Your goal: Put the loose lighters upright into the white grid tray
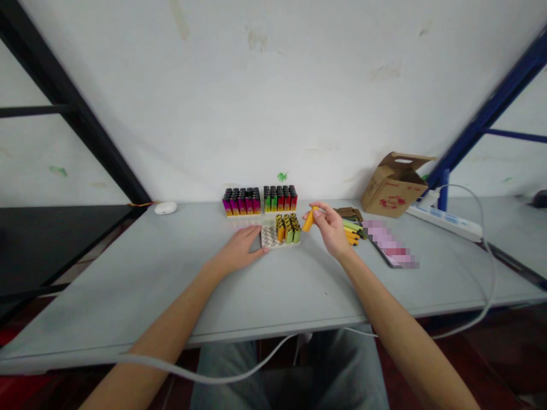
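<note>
A small white tray (270, 237) with round holes lies in front of me on the table. Several yellow and pale green tubes (289, 232), shaped like lighter bodies, stand upright in its right part; the holes on its left show bare. My left hand (241, 246) holds the tray's left end, fingers at the far corner and thumb at the near one. Just right of the tray, my right hand (331, 228) pinches an orange-yellow tube (310, 220) of similar shape, tilted above the table. Beside that hand lies a pile of loose green, yellow and brown tubes (351, 230), partly hidden by it.
Behind the tray stand two blocks of black-topped tubes, one purple (241, 203), one green and red (280, 199). A white case (166, 208) lies left. Rightward are a phone (391, 245), a cardboard box (393, 188), a power strip (447, 221) and a white cable (492, 273).
</note>
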Tool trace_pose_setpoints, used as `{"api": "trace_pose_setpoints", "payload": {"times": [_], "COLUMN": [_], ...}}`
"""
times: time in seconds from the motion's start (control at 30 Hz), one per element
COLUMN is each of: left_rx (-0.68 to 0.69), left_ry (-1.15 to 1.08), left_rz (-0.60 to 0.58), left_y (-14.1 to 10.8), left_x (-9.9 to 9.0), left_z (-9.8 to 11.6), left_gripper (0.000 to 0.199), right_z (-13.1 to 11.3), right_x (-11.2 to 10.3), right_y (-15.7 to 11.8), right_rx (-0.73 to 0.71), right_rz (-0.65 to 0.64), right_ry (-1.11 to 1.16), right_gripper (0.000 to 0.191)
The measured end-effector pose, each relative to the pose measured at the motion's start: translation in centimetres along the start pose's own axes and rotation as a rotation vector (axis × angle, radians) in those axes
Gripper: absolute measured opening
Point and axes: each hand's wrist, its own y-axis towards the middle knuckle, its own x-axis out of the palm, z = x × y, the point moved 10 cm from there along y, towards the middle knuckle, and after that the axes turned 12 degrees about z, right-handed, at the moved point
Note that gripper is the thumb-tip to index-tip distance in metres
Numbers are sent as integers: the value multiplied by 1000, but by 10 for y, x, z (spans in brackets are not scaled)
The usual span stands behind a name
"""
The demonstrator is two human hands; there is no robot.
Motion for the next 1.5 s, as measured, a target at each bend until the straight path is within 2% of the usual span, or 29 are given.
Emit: {"api": "trace_pose_setpoints", "payload": {"times": [0.13,0.23,0.33,0.4,0.57,0.73,0.9,1.07,1.23,1.37,1.5], "left_rx": [1,9,23,22,22,31,12,0,9,11,6], "left_ry": [-17,-26,-26,-22,-12,-19,-21,-15,-17,-21,-13], "left_rz": [13,19,26,28,16,25,20,12,19,11,-1], "left_y": [1,1,1,1,1,1,1,0,0,0,0], "left_x": [-1,-2,-3,-3,-3,-5,-3,1,-1,-2,-2], "left_z": [2,4,6,6,7,8,4,-1,0,2,2], "left_gripper": [70,67,66,66,68,65,66,69,68,68,68], "right_z": [-7,-18,-27,-25,-14,-10,-9,-7,-10,-10,-15], "right_x": [32,52,63,65,67,65,62,64,53,57,52], "right_y": [-17,-32,-43,-44,-44,-42,-40,-43,-39,-45,-42], "right_rx": [-109,-324,-538,-593,-630,-623,-619,-610,-619,-648,-639], "right_rz": [-176,-303,-370,-390,-437,-405,-353,-360,-245,-304,-272], "right_ry": [-95,-291,-481,-565,-707,-751,-759,-747,-804,-797,-746], "right_gripper": [26,18,14,14,18,22,24,23,32,30,31]}}
